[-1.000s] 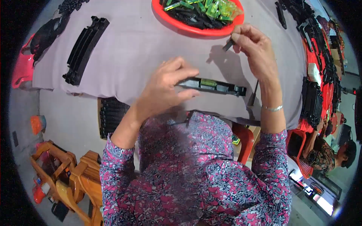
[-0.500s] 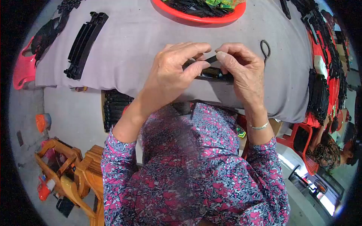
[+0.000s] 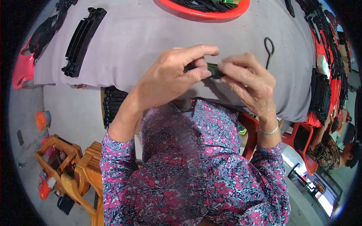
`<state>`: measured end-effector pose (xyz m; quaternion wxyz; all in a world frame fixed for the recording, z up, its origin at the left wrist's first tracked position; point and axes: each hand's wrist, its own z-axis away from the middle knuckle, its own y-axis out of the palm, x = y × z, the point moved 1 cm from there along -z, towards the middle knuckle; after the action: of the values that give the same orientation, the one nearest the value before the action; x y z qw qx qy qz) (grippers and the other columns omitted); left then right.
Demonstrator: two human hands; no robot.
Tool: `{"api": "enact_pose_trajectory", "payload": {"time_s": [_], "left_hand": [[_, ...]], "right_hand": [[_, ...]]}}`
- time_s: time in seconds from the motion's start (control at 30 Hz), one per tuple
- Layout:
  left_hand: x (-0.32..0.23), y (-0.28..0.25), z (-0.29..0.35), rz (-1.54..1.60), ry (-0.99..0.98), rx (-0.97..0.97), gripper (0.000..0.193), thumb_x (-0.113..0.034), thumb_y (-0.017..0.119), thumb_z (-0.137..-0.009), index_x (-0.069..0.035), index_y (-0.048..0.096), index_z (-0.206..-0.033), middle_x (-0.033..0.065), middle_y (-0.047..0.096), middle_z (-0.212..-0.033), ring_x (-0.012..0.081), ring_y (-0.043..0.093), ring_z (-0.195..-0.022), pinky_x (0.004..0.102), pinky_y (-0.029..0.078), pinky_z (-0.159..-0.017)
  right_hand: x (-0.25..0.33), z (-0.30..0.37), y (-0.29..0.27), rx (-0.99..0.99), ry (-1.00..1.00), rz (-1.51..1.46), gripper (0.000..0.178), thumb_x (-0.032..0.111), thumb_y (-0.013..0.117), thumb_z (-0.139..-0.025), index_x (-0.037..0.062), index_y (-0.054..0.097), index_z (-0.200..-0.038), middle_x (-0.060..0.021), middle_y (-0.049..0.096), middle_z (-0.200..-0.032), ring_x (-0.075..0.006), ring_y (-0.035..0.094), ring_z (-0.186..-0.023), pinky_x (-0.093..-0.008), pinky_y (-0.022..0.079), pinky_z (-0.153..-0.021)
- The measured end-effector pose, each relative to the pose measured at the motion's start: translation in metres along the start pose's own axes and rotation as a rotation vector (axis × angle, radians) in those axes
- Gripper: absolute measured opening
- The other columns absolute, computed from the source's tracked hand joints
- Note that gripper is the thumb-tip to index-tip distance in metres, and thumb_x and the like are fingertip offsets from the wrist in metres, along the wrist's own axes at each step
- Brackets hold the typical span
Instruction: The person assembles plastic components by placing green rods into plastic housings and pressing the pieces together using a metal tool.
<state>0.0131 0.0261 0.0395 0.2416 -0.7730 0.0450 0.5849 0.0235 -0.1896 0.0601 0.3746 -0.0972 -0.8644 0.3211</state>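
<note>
My left hand (image 3: 175,71) is curled over the middle of the cloth, its index finger stretched out and its thumb bent in. Its thumb and lower fingers close on a dark, glossy narrow part (image 3: 213,70), mostly hidden by the hands. On the other side, my right hand (image 3: 249,77) is at the part's right end, fingers bent and smeared by motion; whether it grips anything is unclear. Right of that hand lies a black metal rod with a looped end (image 3: 269,47). A long black ribbed plastic piece (image 3: 83,42) lies at the left.
At the far edge a red basin (image 3: 211,15) holds thin black pieces and green packaging. Black parts (image 3: 319,92) are stacked along the right. Below left stand wooden furniture (image 3: 60,158) and a pink plastic chair (image 3: 23,69); another person (image 3: 332,154) is at far right.
My right hand has moved slightly right and turned palm-down away from the left hand. The thin black strip formerly between the fingertips no longer shows. The view has shifted slightly.
</note>
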Motion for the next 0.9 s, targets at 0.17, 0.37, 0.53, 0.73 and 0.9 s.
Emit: {"api": "enact_pose_trajectory", "payload": {"time_s": [0.17, 0.37, 0.53, 0.73, 0.9], "left_hand": [[-0.003, 0.000, 0.003, 0.105, -0.049, 0.055, 0.041, -0.006, 0.066, -0.089, 0.001, 0.059, -0.129, 0.0014, 0.058, -0.082, 0.0119, 0.055, -0.076, 0.0280, 0.049, -0.073], [0.007, -0.001, 0.000, -0.149, 0.246, -0.057, 0.048, -0.009, 0.072, -0.084, -0.001, 0.059, -0.129, 0.0077, 0.064, -0.094, 0.0200, 0.062, -0.090, 0.0329, 0.050, -0.081], [0.011, -0.004, 0.004, -0.390, 0.165, -0.111, 0.053, -0.006, 0.077, -0.071, -0.002, 0.062, -0.122, 0.0118, 0.063, -0.097, 0.0281, 0.063, -0.091, 0.0365, 0.050, -0.082], [0.017, 0.009, 0.007, -0.481, 0.119, -0.109, 0.041, -0.003, 0.078, -0.065, 0.001, 0.067, -0.104, 0.0109, 0.059, -0.087, 0.0302, 0.061, -0.081, 0.0383, 0.050, -0.071], [0.014, 0.019, 0.009, -0.356, 0.107, -0.126, 0.035, -0.003, 0.079, -0.066, 0.001, 0.068, -0.099, 0.0110, 0.058, -0.085, 0.0286, 0.061, -0.077, 0.0383, 0.050, -0.068]], "right_hand": [[0.006, 0.006, -0.001, 0.139, -0.053, 0.025, 0.027, 0.000, 0.078, -0.067, 0.0044, 0.073, -0.093, -0.0074, 0.066, -0.087, -0.0217, 0.065, -0.074, -0.0321, 0.054, -0.064], [0.001, 0.016, -0.002, 0.069, 0.102, -0.008, 0.023, 0.000, 0.078, -0.071, 0.0025, 0.073, -0.093, -0.0092, 0.068, -0.085, -0.0213, 0.067, -0.075, -0.0312, 0.054, -0.064], [-0.015, 0.029, -0.009, 0.019, 0.253, -0.012, 0.019, 0.000, 0.077, -0.074, 0.0020, 0.073, -0.092, -0.0090, 0.069, -0.085, -0.0209, 0.067, -0.077, -0.0311, 0.053, -0.066], [-0.016, 0.032, -0.004, 0.041, 0.285, 0.036, 0.018, 0.000, 0.076, -0.074, 0.0028, 0.072, -0.092, -0.0082, 0.068, -0.086, -0.0225, 0.066, -0.079, -0.0325, 0.052, -0.068], [-0.015, 0.030, -0.002, 0.077, 0.189, 0.118, 0.018, 0.003, 0.076, -0.074, 0.0053, 0.072, -0.092, -0.0068, 0.067, -0.086, -0.0241, 0.063, -0.079, -0.0355, 0.047, -0.072]]}}
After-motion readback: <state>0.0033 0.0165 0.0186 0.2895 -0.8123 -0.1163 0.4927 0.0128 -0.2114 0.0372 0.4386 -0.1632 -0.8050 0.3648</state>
